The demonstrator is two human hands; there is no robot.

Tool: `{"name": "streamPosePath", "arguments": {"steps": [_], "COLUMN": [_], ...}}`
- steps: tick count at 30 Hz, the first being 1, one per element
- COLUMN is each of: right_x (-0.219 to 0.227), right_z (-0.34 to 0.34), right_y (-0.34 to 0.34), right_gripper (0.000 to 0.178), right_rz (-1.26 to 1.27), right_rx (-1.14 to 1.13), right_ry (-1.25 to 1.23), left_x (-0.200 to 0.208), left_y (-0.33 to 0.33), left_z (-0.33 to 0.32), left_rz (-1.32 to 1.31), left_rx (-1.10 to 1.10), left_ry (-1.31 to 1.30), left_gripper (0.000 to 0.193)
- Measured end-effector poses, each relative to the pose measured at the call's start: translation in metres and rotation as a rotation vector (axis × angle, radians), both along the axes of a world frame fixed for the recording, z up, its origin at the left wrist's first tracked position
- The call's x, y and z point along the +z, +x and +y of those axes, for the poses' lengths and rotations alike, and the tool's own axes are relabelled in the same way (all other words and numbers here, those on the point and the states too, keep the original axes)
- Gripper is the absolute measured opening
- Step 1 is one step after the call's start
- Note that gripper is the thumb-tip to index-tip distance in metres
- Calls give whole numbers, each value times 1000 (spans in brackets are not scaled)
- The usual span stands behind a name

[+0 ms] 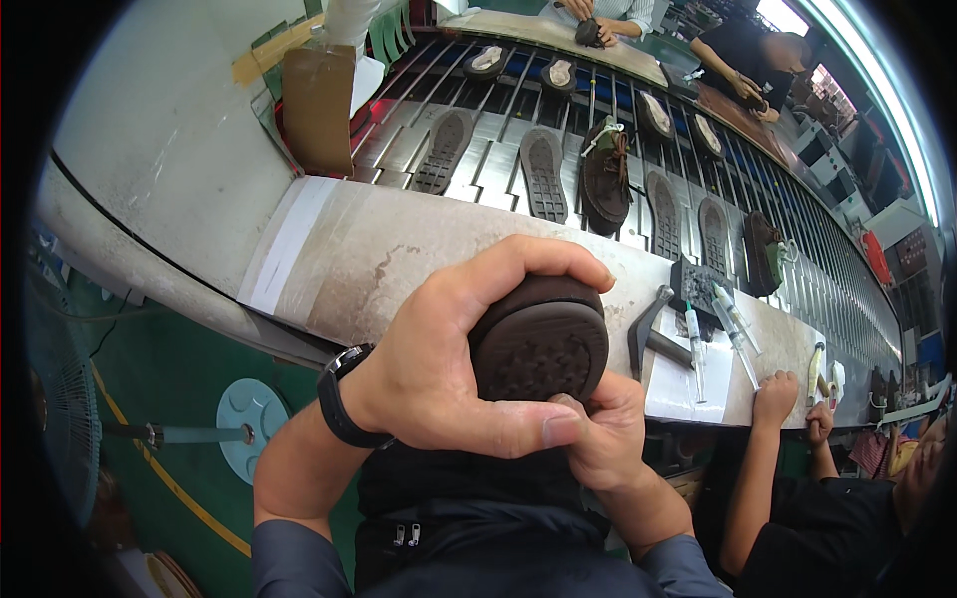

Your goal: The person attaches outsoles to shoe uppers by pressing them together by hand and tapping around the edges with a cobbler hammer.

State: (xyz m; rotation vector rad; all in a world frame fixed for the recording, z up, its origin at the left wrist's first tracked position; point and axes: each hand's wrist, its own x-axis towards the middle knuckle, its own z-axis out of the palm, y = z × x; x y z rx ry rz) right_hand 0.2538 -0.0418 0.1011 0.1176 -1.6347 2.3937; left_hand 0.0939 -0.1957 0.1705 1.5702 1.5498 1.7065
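A dark brown shoe [543, 349] is raised in front of me, one end of its studded sole turned toward my view. My left hand [449, 359], with a black watch on the wrist, wraps round its left side, fingers over the top and thumb along the bottom. At the lower right, my right hand [610, 439] grips the same shoe, its fingertips close to my left thumb. Most of the shoe's length is hidden behind the sole and my hands. Both hands are above the near edge of a pale worktable [389, 249].
Beyond the table, a conveyor [488, 149] carries loose soles [543, 174] and brown shoes [606, 179]. A hammer [658, 334], syringes [695, 349] and a dark block [698, 284] lie right. A co-worker's hands [776, 399] rest at the table edge. Left are a fan [70, 379] and blue stool [249, 429].
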Motion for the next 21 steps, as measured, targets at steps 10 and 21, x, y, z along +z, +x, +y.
{"name": "streamPosePath", "arguments": {"steps": [10, 21], "right_x": [2, 0], "right_z": [-6, 5], "right_y": [-1, -2], "right_gripper": [29, 32], "right_rz": [2, -4], "right_rx": [-2, 26], "right_ry": [-56, -40], "left_x": [6, 23], "left_y": [3, 15], "left_z": [-5, -8], "left_rz": [-67, -202], "left_rx": [6, 60], "left_ry": [-22, -148], "left_gripper": [81, 62]}}
